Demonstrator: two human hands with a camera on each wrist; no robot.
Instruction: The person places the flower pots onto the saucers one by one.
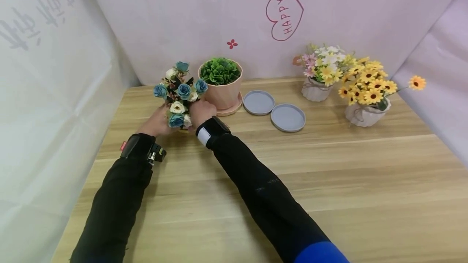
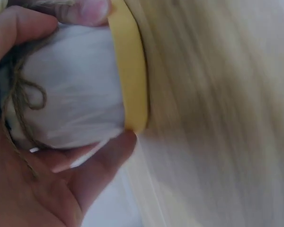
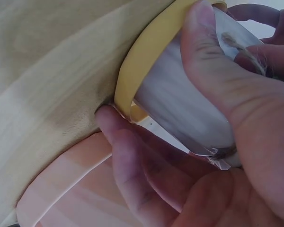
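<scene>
Fingers (image 2: 104, 165) curled round flowerpot (image 2: 71, 90) from both sides, yellow rim (image 2: 128, 66), tight gap (planter (image 1: 224, 94) beside)

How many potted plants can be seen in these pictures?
4: the pot of blue roses between the left hand and right hand; the green plant beside them; at far right, the mixed bouquet and, nearer, the yellow flowers.

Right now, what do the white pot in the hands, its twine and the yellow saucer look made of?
White pot: perhaps paper or film wrapping, going by its creases and soft sheen; whatever lies beneath is hidden.
Twine: likely jute or similar plant fibre, matte, brown and visibly twisted.
Yellow saucer: smooth and evenly coloured; plastic or ceramic, I can't tell which.
</scene>
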